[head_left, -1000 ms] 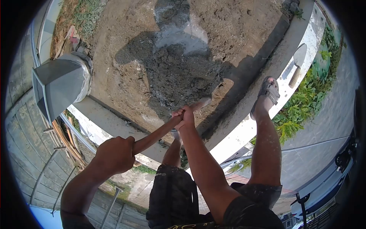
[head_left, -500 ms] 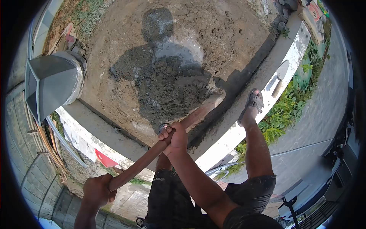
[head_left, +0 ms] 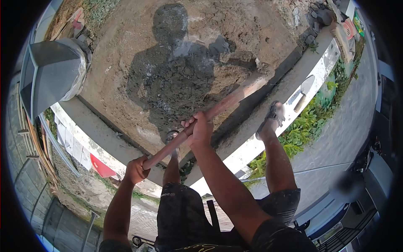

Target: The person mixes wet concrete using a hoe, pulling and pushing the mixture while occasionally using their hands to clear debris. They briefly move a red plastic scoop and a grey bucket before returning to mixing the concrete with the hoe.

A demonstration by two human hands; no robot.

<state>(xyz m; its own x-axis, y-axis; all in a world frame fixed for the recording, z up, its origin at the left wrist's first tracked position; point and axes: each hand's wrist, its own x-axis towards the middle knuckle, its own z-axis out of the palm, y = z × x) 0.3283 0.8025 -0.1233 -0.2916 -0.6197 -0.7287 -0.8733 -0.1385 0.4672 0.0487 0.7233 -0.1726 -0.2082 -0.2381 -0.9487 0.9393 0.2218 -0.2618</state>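
My left hand [head_left: 137, 170] is closed around the lower end of a long wooden handle, that of a hoe [head_left: 226, 104]. Farther up the same handle, my right hand [head_left: 201, 131] wraps around it with the fingers curled over. The handle slants up and to the right across the pit. Its far end lies over a heap of wet grey mortar [head_left: 180, 88], where the blade is hard to tell apart from the mix. My shadow covers much of the heap. One sandalled foot [head_left: 172, 136] stands inside the low wall, the other [head_left: 275, 117] on top of it.
A low white-faced wall [head_left: 239, 161] borders the mixing area. On its right stretch lies a trowel [head_left: 303, 94]. A grey metal bin-like object [head_left: 56, 75] stands at left. Plants [head_left: 308, 130] grow outside the wall; torn sacks [head_left: 344, 40] and rubble sit at the upper right.
Both hands have moved up and to the right with the hoe, the left one most. The hoe's far end has shifted up and right over the mortar.
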